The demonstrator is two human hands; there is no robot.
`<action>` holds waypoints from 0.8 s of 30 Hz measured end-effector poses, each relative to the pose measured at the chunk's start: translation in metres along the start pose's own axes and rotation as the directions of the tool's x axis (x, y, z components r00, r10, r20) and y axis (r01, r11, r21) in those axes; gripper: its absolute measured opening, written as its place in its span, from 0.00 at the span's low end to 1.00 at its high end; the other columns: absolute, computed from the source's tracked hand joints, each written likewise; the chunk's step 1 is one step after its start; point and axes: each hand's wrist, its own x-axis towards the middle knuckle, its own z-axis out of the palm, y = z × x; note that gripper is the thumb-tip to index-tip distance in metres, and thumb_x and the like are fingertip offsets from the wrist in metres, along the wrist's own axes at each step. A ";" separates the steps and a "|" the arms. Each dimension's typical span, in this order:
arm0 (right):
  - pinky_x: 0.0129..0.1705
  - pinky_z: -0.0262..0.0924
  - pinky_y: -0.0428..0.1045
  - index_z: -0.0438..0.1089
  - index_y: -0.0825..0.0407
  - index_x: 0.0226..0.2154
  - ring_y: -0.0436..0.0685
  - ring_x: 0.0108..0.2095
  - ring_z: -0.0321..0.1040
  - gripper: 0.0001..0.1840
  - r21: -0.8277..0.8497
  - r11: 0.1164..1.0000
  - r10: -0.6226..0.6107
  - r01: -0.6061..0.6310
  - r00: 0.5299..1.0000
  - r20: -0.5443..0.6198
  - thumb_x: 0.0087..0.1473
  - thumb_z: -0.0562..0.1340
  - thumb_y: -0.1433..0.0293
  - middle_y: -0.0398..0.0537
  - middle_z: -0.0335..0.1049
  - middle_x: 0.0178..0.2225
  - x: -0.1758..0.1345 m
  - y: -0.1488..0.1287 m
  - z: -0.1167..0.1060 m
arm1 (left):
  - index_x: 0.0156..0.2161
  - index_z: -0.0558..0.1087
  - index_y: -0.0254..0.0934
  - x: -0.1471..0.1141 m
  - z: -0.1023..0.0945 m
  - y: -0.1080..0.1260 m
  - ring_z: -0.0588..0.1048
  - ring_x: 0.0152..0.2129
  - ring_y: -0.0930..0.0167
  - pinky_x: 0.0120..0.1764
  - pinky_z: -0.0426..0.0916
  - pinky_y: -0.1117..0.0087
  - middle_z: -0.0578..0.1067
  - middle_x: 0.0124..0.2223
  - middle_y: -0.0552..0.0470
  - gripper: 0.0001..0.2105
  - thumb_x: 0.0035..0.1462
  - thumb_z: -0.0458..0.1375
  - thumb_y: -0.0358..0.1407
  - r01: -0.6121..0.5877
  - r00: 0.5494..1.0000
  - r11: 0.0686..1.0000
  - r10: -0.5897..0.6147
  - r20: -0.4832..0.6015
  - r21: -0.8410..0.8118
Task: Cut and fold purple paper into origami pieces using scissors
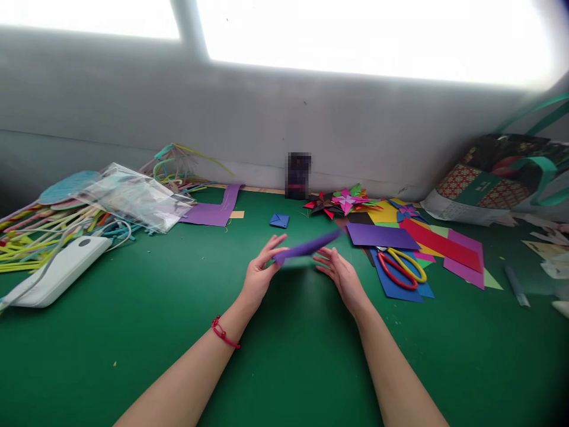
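A sheet of purple paper [309, 247], smeared by motion, is tilted above the green table. My left hand [262, 270] pinches its left end between thumb and fingers. Close under the sheet's right part is my right hand [340, 274], its fingers apart and holding nothing. Beyond the sheet lies a small folded blue paper piece [279, 220]. To the right, scissors [402, 268] with red and yellow handles rest on blue paper, beside another purple strip [382, 235].
Folded paper stars [347, 200] sit at the back near the wall. A red strip [442, 244] tops coloured sheets on the right. Leftward are a white power-bank-like device [60, 270], a clear plastic bag [133, 196] and pipe cleaners [26, 240]. A patterned bag [484, 184] stands far right.
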 end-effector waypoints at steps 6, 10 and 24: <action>0.38 0.64 0.51 0.70 0.53 0.41 0.59 0.39 0.70 0.30 0.136 0.955 0.236 -0.263 0.954 0.182 0.53 0.47 0.49 0.53 0.72 0.39 -0.009 -0.011 0.003 | 0.34 0.76 0.43 0.000 -0.002 0.002 0.40 0.60 0.65 0.58 0.39 0.56 0.51 0.62 0.61 0.15 0.50 0.50 0.24 -0.207 0.978 0.913 0.197 0.065 0.353; 0.28 0.64 0.45 0.70 0.54 0.40 0.53 0.27 0.71 0.19 0.063 0.940 0.311 -0.336 0.916 0.254 0.51 0.57 0.58 0.50 0.74 0.31 -0.018 -0.014 0.008 | 0.34 0.76 0.44 -0.003 0.002 0.001 0.38 0.60 0.65 0.59 0.39 0.58 0.49 0.62 0.63 0.17 0.52 0.48 0.23 -0.236 0.971 0.864 0.195 0.135 0.444; 0.19 0.60 0.46 0.66 0.50 0.44 0.51 0.20 0.64 0.21 -0.041 0.992 0.123 -0.118 0.980 0.154 0.50 0.58 0.57 0.45 0.70 0.26 -0.014 -0.003 0.009 | 0.41 0.67 0.34 0.000 0.009 -0.012 0.66 0.21 0.75 0.21 0.61 0.77 0.66 0.24 0.56 0.18 0.50 0.55 0.45 0.275 0.961 0.960 -0.277 0.027 0.053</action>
